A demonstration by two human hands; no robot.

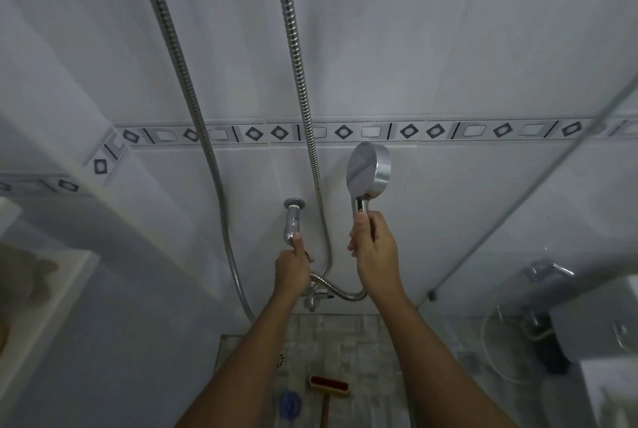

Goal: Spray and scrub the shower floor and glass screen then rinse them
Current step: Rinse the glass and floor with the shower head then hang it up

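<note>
Right hand (374, 248) clamped on handle of round chrome shower head (368, 168), frame centre; light, rigid, likely slippery wet, stiff ribbed hose tugs; left hand (292, 267) closed on chrome wall tap lever (293, 225)

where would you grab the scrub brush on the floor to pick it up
By the long handle, from above. The scrub brush lies flat on the floor tiles between the forearms, its red head toward the wall and its handle running back toward the person. Both hands are busy: right hand holds the shower head.
</note>
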